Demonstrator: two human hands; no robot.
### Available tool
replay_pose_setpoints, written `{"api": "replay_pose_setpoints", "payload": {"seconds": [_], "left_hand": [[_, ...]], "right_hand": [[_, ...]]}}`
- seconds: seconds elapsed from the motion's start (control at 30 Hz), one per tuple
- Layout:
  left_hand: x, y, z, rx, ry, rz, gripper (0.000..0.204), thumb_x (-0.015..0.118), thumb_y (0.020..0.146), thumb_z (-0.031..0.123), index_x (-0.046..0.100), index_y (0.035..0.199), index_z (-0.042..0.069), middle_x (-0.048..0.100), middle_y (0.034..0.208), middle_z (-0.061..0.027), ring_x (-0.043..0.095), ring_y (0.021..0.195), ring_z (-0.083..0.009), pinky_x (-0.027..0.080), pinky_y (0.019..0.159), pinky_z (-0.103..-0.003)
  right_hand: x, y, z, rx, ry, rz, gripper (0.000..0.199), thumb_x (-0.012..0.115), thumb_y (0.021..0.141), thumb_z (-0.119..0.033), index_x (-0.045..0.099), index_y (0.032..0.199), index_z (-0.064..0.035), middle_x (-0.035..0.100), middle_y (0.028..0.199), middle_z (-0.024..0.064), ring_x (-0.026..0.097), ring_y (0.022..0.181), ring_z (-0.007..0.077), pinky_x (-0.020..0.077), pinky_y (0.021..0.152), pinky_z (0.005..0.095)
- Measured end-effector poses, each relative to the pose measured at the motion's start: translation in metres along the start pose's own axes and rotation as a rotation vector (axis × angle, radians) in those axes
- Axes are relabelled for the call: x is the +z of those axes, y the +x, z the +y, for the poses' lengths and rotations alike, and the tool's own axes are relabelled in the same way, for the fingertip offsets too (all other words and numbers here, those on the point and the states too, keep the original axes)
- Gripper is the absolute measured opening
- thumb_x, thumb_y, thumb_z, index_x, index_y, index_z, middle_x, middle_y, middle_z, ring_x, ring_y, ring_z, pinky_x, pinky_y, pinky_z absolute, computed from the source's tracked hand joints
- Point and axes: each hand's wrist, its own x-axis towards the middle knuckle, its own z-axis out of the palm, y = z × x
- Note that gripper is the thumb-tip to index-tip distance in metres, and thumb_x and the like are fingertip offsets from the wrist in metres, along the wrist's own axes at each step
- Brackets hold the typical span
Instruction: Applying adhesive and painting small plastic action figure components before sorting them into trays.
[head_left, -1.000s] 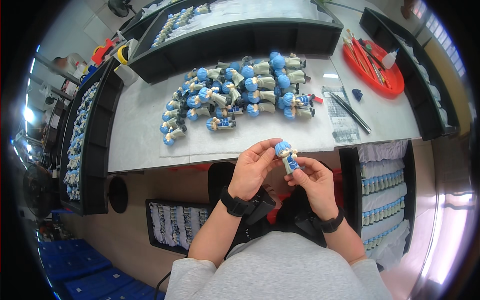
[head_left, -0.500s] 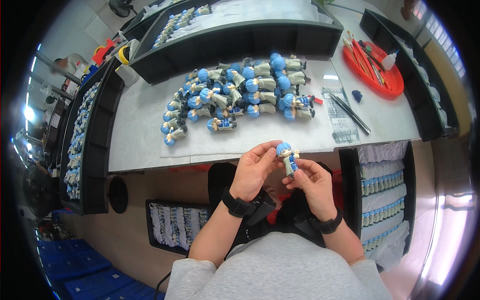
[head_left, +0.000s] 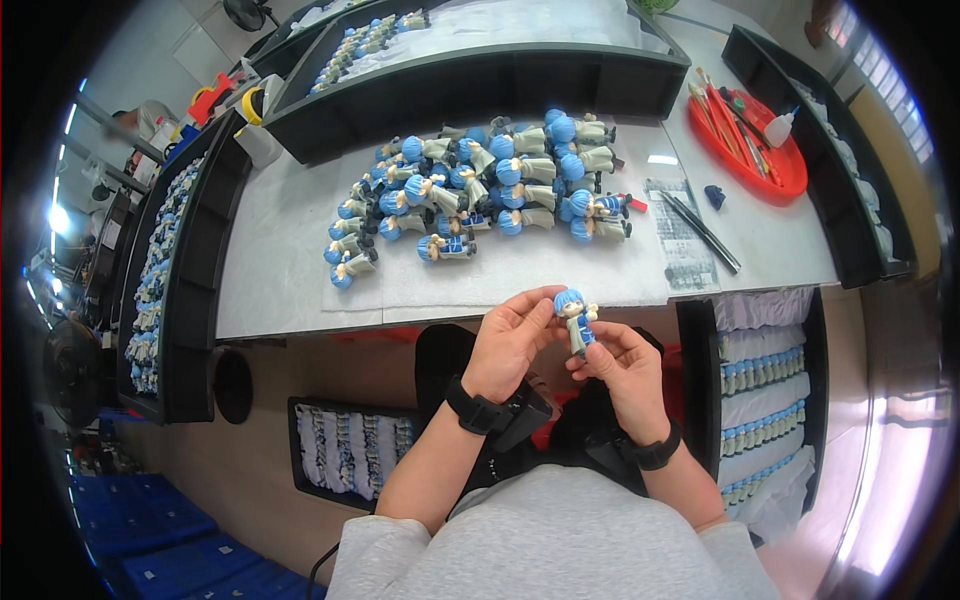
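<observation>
A small blue-haired figurine [head_left: 577, 322] in pale grey-green and blue clothing is held upright between my two hands, just off the table's front edge. My left hand [head_left: 510, 340] pinches it at the head from the left, thumb and fingers closed. My right hand [head_left: 622, 365] grips its lower part, the thumb lying across the front near the legs. The figurine's face is turned toward me. Beyond my hands, a heap of similar figurines [head_left: 430, 195] lies on a white sheet [head_left: 400, 290] on the table.
A black tray [head_left: 480, 95] stands behind the heap; others flank the table, including one [head_left: 190, 330] at left full of figurines. At right lie black pens [head_left: 700, 232] and a red dish [head_left: 797, 180] of brushes. Below are packed trays [head_left: 345, 485] and blue crates [head_left: 150, 520].
My hands stay in nearly the same grip. The figurine has turned slightly, showing more of its face and front. The whole view has shifted a little.
</observation>
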Motion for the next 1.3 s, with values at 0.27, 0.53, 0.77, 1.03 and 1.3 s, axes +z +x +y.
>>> {"api": "replay_pose_setpoints", "payload": {"seconds": [0.27, 0.53, 0.77, 1.03, 1.3], "left_hand": [[0.0019, -0.0023, 0.0005, -0.018, -0.023, -0.016, 0.028, 0.042, 0.091, 0.016, 0.049, 0.111, -0.002, 0.057, 0.102, -0.0095, 0.056, 0.091, -0.0149, 0.046, 0.08, -0.029], [0.001, -0.0029, -0.0004, -0.045, -0.019, 0.022, 0.029, 0.043, 0.091, 0.019, 0.05, 0.11, -0.001, 0.058, 0.101, -0.0097, 0.056, 0.09, -0.0148, 0.046, 0.08, -0.028], [0.003, -0.0036, 0.0001, -0.053, -0.002, 0.028, 0.028, 0.043, 0.09, 0.019, 0.051, 0.109, -0.001, 0.058, 0.102, -0.0127, 0.057, 0.092, -0.0163, 0.046, 0.08, -0.028], [0.0003, -0.0031, -0.002, -0.048, -0.004, 0.031, 0.026, 0.043, 0.09, 0.018, 0.052, 0.105, -0.001, 0.058, 0.101, -0.0138, 0.057, 0.092, -0.0168, 0.047, 0.08, -0.028], [0.0023, -0.004, -0.0001, -0.055, 0.0, 0.032, 0.027, 0.043, 0.09, 0.018, 0.052, 0.107, -0.001, 0.058, 0.101, -0.0127, 0.058, 0.091, -0.0165, 0.047, 0.079, -0.027]], "right_hand": [[-0.0009, -0.0006, 0.0015, -0.015, -0.011, 0.016, 0.026, 0.062, 0.079, -0.009, 0.052, 0.1, 0.0042, 0.06, 0.085, 0.0088, 0.06, 0.071, 0.0122, 0.0495, 0.061, 0.0213], [-0.0007, -0.0016, 0.0013, -0.036, -0.046, 0.021, 0.028, 0.065, 0.077, -0.01, 0.053, 0.098, 0.0038, 0.06, 0.084, 0.0081, 0.058, 0.071, 0.0101, 0.0491, 0.061, 0.0201], [-0.0024, -0.0024, 0.0033, -0.051, -0.064, 0.029, 0.03, 0.066, 0.075, -0.01, 0.053, 0.099, 0.0042, 0.059, 0.085, 0.0072, 0.056, 0.071, 0.0078, 0.0484, 0.062, 0.0191], [-0.0029, -0.0026, 0.0026, -0.078, -0.083, 0.035, 0.028, 0.066, 0.075, -0.006, 0.054, 0.098, 0.0037, 0.059, 0.084, 0.0069, 0.055, 0.07, 0.0069, 0.0482, 0.061, 0.0185], [-0.003, -0.0029, 0.0027, -0.08, -0.084, 0.037, 0.027, 0.065, 0.076, -0.007, 0.054, 0.098, 0.0036, 0.059, 0.084, 0.0072, 0.057, 0.07, 0.008, 0.0487, 0.06, 0.0193]]}}
